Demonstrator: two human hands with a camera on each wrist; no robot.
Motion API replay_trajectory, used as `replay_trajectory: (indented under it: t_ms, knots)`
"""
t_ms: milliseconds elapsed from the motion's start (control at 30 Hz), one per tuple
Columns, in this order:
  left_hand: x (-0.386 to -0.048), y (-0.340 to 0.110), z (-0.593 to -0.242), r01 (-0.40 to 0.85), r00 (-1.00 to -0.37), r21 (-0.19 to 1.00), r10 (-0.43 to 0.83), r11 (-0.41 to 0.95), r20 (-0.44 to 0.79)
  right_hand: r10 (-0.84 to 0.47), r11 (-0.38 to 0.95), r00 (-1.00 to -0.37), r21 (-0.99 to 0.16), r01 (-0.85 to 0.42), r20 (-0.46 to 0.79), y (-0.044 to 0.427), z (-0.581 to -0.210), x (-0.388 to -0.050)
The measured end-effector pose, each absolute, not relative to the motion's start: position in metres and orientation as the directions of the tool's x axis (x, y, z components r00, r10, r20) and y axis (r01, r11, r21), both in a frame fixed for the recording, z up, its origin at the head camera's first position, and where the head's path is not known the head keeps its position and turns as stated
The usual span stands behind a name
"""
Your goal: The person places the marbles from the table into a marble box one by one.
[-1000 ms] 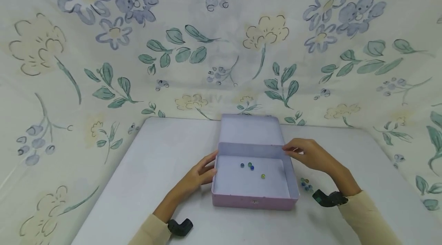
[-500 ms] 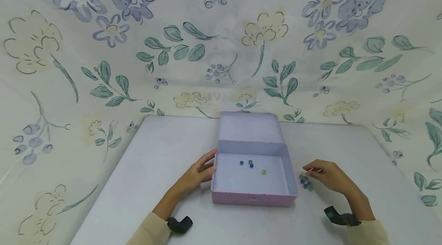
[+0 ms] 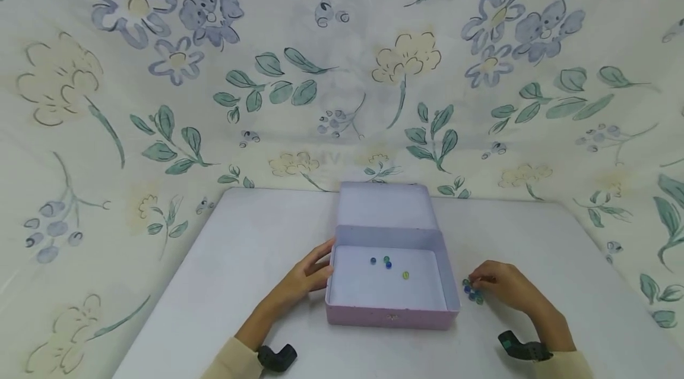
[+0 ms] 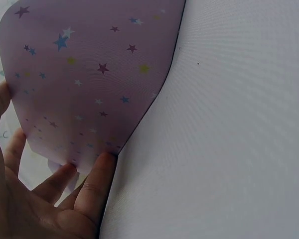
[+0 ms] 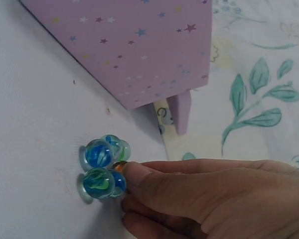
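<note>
A pink box patterned with small stars stands with its lid swung back. On its pale floor lie several glass marbles, among them a yellow-green marble and a dark blue marble. My left hand rests its spread fingers against the box's left side; the left wrist view shows the fingertips touching the starred wall. Right of the box, my right hand pinches an orange marble between thumb and fingers, mostly hidden. Beside it on the table sit several blue-green marbles.
The white table reaches back to a floral cloth hanging behind it. A dark wrist camera is strapped to the right wrist, and another wrist camera to the left.
My right hand has come from the box's back right corner down to the loose marbles, and its fingers have closed on the orange one. The left hand stays at the box's side.
</note>
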State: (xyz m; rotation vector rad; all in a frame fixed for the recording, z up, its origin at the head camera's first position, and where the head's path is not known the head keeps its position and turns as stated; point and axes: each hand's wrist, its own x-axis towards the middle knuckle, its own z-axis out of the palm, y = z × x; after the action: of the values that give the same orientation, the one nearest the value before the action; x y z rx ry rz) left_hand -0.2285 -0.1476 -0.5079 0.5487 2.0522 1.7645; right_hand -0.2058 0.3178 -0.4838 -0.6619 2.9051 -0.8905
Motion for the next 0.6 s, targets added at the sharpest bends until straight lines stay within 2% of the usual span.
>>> replay_trajectory:
  t_ms: [167,333,467,600]
  knots:
    - [-0.228,-0.146,-0.508,0.049,-0.866,0.991,0.500,0.128,-0.022,-0.424,0.742,-0.898,-0.524,-0.418,0.116,0.318,-0.483,-0.209]
    - [-0.227,-0.147,-0.506,0.039,-0.866,0.991,0.499,0.130,-0.031,-0.356,0.762,-0.934,-0.568,-0.312,0.036,0.319,-0.483,-0.208]
    - [-0.225,-0.147,-0.506,0.020,-0.869,0.991,0.493,0.129,-0.046,-0.281,0.747,-0.959,-0.620,-0.239,0.031,0.323,-0.486,-0.207]
    - [-0.224,-0.145,-0.508,0.017,-0.857,0.994,0.513,0.109,-0.042,-0.262,0.629,-0.963,-0.745,-0.223,0.068,0.332,-0.491,-0.205]
